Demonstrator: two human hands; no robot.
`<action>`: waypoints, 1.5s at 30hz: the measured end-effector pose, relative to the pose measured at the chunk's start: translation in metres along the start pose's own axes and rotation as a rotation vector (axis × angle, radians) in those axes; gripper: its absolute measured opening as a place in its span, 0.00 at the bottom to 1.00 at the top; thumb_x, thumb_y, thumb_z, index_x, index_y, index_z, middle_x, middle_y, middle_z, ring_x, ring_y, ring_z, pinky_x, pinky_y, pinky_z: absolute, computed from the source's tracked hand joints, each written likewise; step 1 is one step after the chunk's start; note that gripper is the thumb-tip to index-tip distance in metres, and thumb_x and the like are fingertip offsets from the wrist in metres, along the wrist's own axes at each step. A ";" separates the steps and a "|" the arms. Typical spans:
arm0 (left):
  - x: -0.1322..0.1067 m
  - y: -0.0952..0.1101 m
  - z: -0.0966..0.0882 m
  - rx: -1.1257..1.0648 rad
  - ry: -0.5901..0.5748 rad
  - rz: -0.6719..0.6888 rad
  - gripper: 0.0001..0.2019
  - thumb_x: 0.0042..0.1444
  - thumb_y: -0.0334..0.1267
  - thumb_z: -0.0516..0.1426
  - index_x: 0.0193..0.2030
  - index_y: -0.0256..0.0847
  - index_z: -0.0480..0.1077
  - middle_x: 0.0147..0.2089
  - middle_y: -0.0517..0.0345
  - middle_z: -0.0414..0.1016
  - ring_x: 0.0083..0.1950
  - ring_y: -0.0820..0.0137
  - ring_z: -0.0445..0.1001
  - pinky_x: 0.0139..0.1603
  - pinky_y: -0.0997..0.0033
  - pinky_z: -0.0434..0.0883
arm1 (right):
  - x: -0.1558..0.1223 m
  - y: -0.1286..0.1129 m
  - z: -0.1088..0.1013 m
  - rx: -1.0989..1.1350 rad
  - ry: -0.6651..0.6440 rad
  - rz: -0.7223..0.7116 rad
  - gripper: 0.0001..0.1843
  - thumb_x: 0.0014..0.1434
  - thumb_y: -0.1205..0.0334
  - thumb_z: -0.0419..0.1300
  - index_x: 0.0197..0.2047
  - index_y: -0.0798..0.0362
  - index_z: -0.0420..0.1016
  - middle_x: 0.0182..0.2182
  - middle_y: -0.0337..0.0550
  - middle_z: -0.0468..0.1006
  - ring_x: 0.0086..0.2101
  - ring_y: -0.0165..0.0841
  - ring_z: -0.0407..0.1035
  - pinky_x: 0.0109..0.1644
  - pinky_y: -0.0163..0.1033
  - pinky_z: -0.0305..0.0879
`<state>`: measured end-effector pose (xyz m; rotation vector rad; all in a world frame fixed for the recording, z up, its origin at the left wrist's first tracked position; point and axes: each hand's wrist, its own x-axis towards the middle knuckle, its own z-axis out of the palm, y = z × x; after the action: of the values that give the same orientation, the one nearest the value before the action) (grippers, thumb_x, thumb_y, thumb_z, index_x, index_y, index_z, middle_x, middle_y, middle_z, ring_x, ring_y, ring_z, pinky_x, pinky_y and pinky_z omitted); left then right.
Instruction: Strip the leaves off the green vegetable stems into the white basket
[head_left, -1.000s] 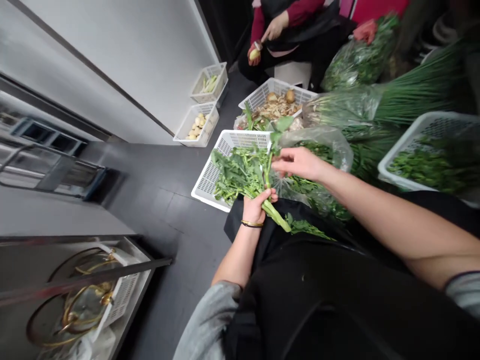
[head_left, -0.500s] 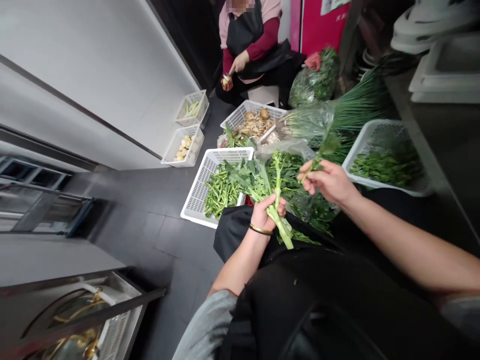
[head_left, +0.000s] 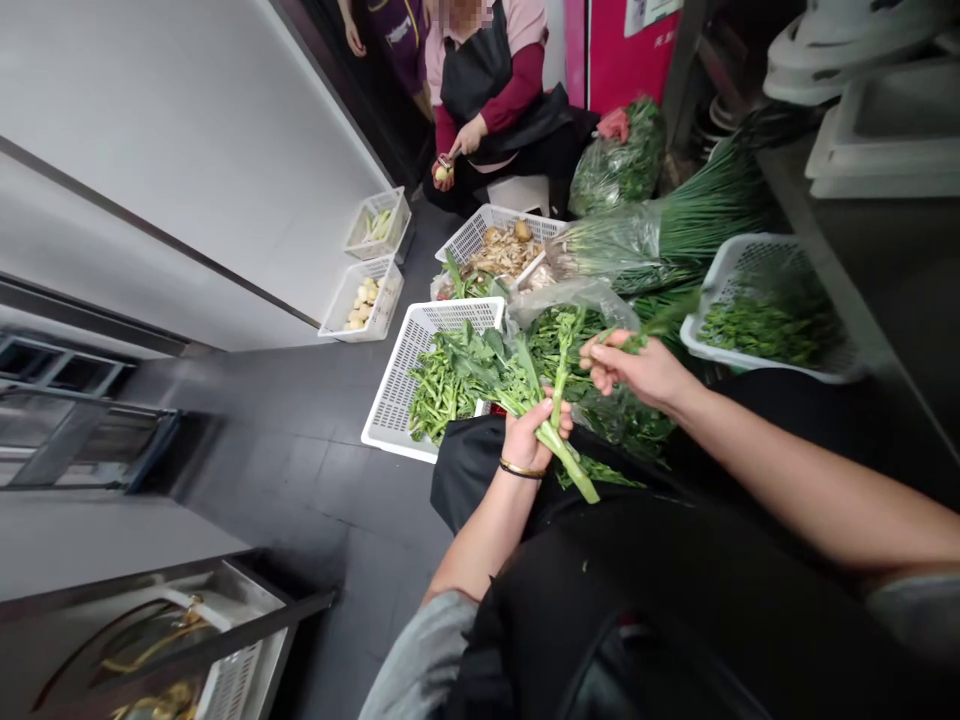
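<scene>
My left hand (head_left: 534,435) is closed around a thick pale-green leafy vegetable stalk (head_left: 574,468), whose cut end points down toward my lap and whose leafy top points away. To the right, my right hand (head_left: 626,368) pinches a small green leaf (head_left: 664,318) between thumb and fingers, apart from the stalk. Just beyond the left hand is a white basket (head_left: 397,385) holding cut green stems (head_left: 439,392). Loose leafy greens (head_left: 585,345) lie in clear plastic beneath and behind my hands.
Ahead, a seated person (head_left: 487,90) peels a potato over a basket of peelings (head_left: 502,250). Two small baskets (head_left: 358,300) stand by the wall. Bundled green onions (head_left: 709,205) and a basket of greens (head_left: 772,320) are at right. A metal stand (head_left: 247,620) is lower left.
My right hand has shifted slightly left, the leaf swinging out to its right. The left hand keeps its grip on the stalk. Another person in purple now shows behind the seated one.
</scene>
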<state>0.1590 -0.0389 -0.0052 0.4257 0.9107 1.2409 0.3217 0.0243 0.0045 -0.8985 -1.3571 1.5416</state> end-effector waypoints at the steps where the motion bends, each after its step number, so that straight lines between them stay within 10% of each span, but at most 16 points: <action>1: -0.001 -0.001 0.000 -0.002 -0.013 -0.011 0.18 0.39 0.39 0.66 0.37 0.35 0.68 0.26 0.56 0.74 0.21 0.74 0.70 0.19 0.78 0.63 | 0.004 -0.002 -0.001 0.053 -0.039 0.052 0.19 0.53 0.45 0.60 0.30 0.54 0.69 0.19 0.39 0.72 0.17 0.28 0.65 0.19 0.35 0.64; 7: -0.006 -0.011 0.010 0.020 -0.014 0.025 0.18 0.39 0.38 0.66 0.36 0.34 0.68 0.26 0.57 0.73 0.21 0.75 0.69 0.20 0.76 0.64 | 0.003 -0.004 0.015 -0.400 0.144 -0.231 0.14 0.58 0.52 0.56 0.26 0.53 0.67 0.16 0.37 0.68 0.17 0.26 0.62 0.21 0.32 0.59; 11: -0.001 -0.007 0.006 0.013 0.085 0.028 0.15 0.39 0.40 0.66 0.28 0.32 0.69 0.21 0.58 0.69 0.19 0.77 0.67 0.21 0.78 0.65 | -0.021 0.021 0.000 -0.703 -0.148 -0.567 0.11 0.61 0.60 0.50 0.33 0.53 0.72 0.28 0.43 0.74 0.29 0.29 0.68 0.33 0.34 0.63; 18: 0.010 0.028 -0.028 0.182 0.233 0.230 0.14 0.38 0.37 0.66 0.30 0.33 0.70 0.25 0.57 0.73 0.21 0.74 0.70 0.22 0.76 0.67 | -0.038 0.086 -0.059 -1.457 -0.625 0.327 0.09 0.49 0.71 0.58 0.36 0.56 0.74 0.32 0.51 0.77 0.31 0.40 0.73 0.31 0.37 0.63; 25: 0.077 0.152 -0.099 0.346 0.658 0.477 0.12 0.34 0.29 0.66 0.25 0.34 0.68 0.22 0.60 0.71 0.24 0.74 0.71 0.28 0.74 0.68 | -0.003 0.071 -0.031 -1.567 -0.580 0.109 0.19 0.57 0.61 0.53 0.51 0.57 0.68 0.44 0.59 0.74 0.39 0.45 0.73 0.36 0.42 0.66; 28: 0.086 0.177 -0.108 0.330 0.606 0.462 0.11 0.34 0.27 0.65 0.26 0.34 0.68 0.24 0.58 0.73 0.28 0.73 0.72 0.30 0.73 0.69 | 0.002 0.067 -0.021 -1.501 -0.680 0.125 0.16 0.58 0.60 0.53 0.47 0.56 0.72 0.40 0.56 0.77 0.42 0.46 0.73 0.38 0.43 0.66; 32: 0.080 0.148 -0.094 0.262 0.351 0.398 0.12 0.36 0.34 0.66 0.28 0.34 0.69 0.25 0.58 0.72 0.28 0.71 0.74 0.28 0.73 0.69 | -0.002 0.066 -0.012 -1.319 -0.630 0.112 0.17 0.59 0.57 0.52 0.48 0.54 0.73 0.42 0.52 0.78 0.42 0.43 0.72 0.41 0.42 0.65; 36: 0.065 0.108 -0.071 0.168 0.439 0.533 0.13 0.37 0.34 0.66 0.30 0.36 0.70 0.22 0.64 0.68 0.21 0.79 0.66 0.24 0.77 0.64 | -0.005 0.059 -0.011 -1.048 -0.548 0.060 0.17 0.58 0.55 0.51 0.45 0.54 0.74 0.35 0.47 0.79 0.35 0.37 0.73 0.39 0.38 0.64; 42: 0.032 0.055 -0.033 0.124 -0.140 -0.133 0.15 0.36 0.31 0.64 0.35 0.30 0.72 0.21 0.60 0.68 0.20 0.78 0.65 0.22 0.77 0.63 | 0.004 0.026 0.001 -0.407 -0.184 0.122 0.25 0.54 0.45 0.56 0.47 0.55 0.72 0.18 0.35 0.71 0.18 0.28 0.63 0.21 0.33 0.57; 45: 0.024 0.028 -0.015 0.181 -0.201 -0.204 0.14 0.38 0.31 0.64 0.34 0.29 0.71 0.26 0.53 0.74 0.24 0.71 0.72 0.27 0.71 0.69 | 0.018 0.013 0.009 -0.338 -0.096 0.058 0.18 0.49 0.48 0.62 0.30 0.56 0.73 0.17 0.35 0.70 0.17 0.24 0.60 0.20 0.31 0.54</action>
<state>0.1310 -0.0106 -0.0025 0.5757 0.8735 0.9160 0.3052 0.0376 -0.0068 -1.0877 -1.7085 1.4365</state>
